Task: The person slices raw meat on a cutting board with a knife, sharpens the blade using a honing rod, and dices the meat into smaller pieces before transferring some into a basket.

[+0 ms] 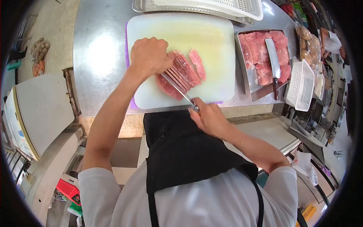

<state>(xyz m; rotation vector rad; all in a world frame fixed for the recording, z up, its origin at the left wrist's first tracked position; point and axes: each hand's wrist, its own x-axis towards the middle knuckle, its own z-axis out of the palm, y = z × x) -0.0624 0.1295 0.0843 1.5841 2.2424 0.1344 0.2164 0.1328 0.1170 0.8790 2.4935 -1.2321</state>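
Raw red meat (170, 88) lies on a white cutting board (211, 34), partly cut into thin slices (188, 69) that lean together. One separate slice (197, 64) lies a little to the right. My left hand (151, 55) is closed, its curled fingers pressing on the far left end of the meat; the fingertips are mostly hidden. My right hand (211, 118) grips the handle of a knife (177, 87) near the board's front edge. The knife's blade runs diagonally through the meat toward my left hand.
Right of the board, a metal tray (244, 75) holds several meat pieces, with a second knife (273, 60) across them. White plastic baskets (300, 85) stand beside it, and another basket (242, 8) sits behind the board. Bags of round brown items (308, 43) are at the far right.
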